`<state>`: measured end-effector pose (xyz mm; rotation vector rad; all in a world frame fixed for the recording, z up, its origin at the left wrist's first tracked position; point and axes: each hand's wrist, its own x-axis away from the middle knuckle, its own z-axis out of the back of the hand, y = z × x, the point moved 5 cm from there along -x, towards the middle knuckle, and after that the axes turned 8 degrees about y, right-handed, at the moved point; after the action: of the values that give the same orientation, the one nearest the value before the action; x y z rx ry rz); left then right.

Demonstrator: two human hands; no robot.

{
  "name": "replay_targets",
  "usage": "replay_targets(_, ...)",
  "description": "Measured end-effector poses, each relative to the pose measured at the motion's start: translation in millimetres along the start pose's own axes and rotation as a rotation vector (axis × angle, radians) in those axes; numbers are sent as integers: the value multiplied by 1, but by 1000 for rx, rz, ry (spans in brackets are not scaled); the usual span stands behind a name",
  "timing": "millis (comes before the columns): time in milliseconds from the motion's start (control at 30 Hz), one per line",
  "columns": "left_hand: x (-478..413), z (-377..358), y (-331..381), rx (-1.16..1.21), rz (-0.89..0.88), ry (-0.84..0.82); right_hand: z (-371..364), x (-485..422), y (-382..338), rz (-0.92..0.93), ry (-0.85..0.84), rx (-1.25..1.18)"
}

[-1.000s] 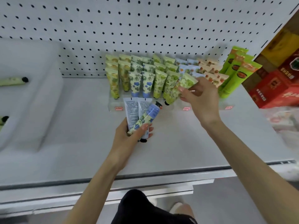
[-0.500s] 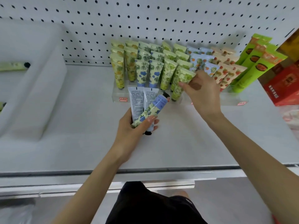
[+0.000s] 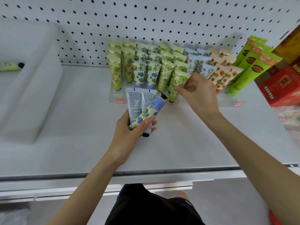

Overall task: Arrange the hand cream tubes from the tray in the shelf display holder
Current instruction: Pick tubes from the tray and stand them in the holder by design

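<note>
My left hand (image 3: 129,132) grips three hand cream tubes (image 3: 142,108) fanned out above the shelf; two show white backs, one a blue flower print. My right hand (image 3: 198,96) pinches a green-patterned tube (image 3: 177,85) that stands cap down in the front row of the clear display holder (image 3: 116,96). The holder carries rows of upright tubes: yellow, blue-flowered, green, orange-on-blue and strawberry prints. A white tray (image 3: 29,98) sits at the left with a tube (image 3: 9,65) lying inside it.
Tall green tubes (image 3: 253,62) lean at the holder's right end. Red boxes (image 3: 282,85) stand at the far right. A pegboard wall (image 3: 146,21) backs the white shelf (image 3: 81,143), whose front edge runs below my wrists.
My right hand has lowered the green tube from a tilted hold into the holder's front row. My left hand has kept its tubes, barely shifting.
</note>
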<state>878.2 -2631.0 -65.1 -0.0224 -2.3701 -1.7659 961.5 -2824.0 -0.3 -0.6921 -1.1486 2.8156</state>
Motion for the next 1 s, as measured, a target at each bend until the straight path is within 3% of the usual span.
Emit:
replay_targets(300,0,0,1,8,0,1,3,3,7,-70,-45,-62)
replay_targets(433,0,2,0,27,6,3,30,17,-8,-146,71,-195)
replay_targets(500,0,3,0,37,11,-2,34,31,-23,-204,-23,-321)
replay_targets(600,1,4,-2,37,8,-23,13,60,-42,-389,-346,-503)
replay_targets(667,2,4,-1,20,-2,-49,-2,72,-47,-510,-444,-595)
replay_targets(900,12,14,2,83,31,-109,-11,77,-53,-577,-513,-683)
replay_targets(1000,17,29,2,161,81,-77,0,68,-51,-626,-471,-756)
